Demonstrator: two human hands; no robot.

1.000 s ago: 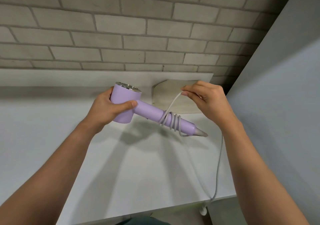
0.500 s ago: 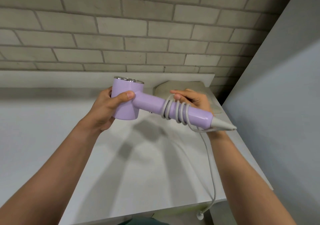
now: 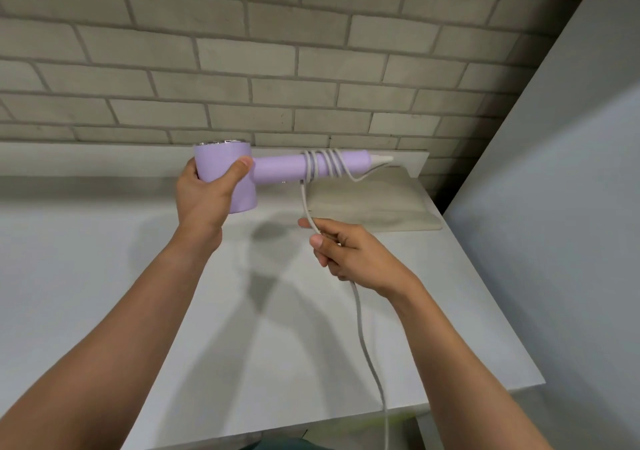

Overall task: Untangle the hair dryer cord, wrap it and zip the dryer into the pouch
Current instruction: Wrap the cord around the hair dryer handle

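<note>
My left hand (image 3: 207,195) grips the barrel of the lilac hair dryer (image 3: 277,170), held above the table with its handle pointing right. Several turns of the grey cord (image 3: 363,342) circle the handle. From the coils the cord drops straight down into my right hand (image 3: 346,252), which pinches it below the handle. Past that hand the cord trails down over the table's front edge. The beige pouch (image 3: 374,203) lies flat at the back right of the table, behind the dryer.
A white table (image 3: 138,276) runs to a raised ledge against a grey brick wall (image 3: 277,51). A grey panel (image 3: 554,207) stands close along the table's right side. The table's front edge is near my body.
My right hand has come from behind the handle down and toward me, pulling the cord below the dryer. One more turn sits on the handle. The dryer has levelled out.
</note>
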